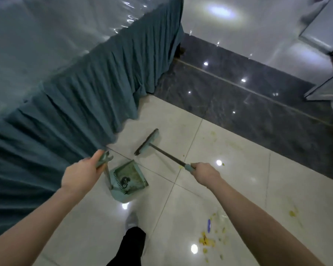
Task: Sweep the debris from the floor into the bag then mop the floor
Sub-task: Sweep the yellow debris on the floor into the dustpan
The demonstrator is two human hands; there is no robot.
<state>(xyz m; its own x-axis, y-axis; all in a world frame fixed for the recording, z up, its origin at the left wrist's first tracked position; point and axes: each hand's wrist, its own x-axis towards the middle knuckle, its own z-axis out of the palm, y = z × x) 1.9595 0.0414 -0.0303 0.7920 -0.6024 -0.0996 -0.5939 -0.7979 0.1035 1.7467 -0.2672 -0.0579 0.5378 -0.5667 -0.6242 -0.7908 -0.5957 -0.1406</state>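
The person is standing beside a skirted bench (96, 89) on a glossy tiled floor (238, 166), with the left hand (81, 173) wrapping its fingers around the top of the dustpan's upright handle (104, 160) and the right hand (206, 172) gripping the end of the broom handle (169, 155), fingers curled tight around it. The dustpan (130, 181) is sitting flat on the tiles just in front of the person's shoe (132, 220), already carrying a small dark scrap near its comb teeth. The broom head (147, 142) is resting on the floor just beyond the pan, near the bench skirt. The debris (207, 240), yellowish crumbs with a small blue piece (209, 225) among them, is lying well apart from both tools, to the right and nearer the person, with fainter smears further out. No bag or mop is showing in this view. The sweeping step is looking only partly done. To do it well, the person should probably be bringing the broom head round behind the crumbs and drawing them in short, low strokes toward the pan's open lip, keeping that lip pressed flat so nothing is slipping beneath. Sticky smears may be resisting the bristles and waiting for the mop.
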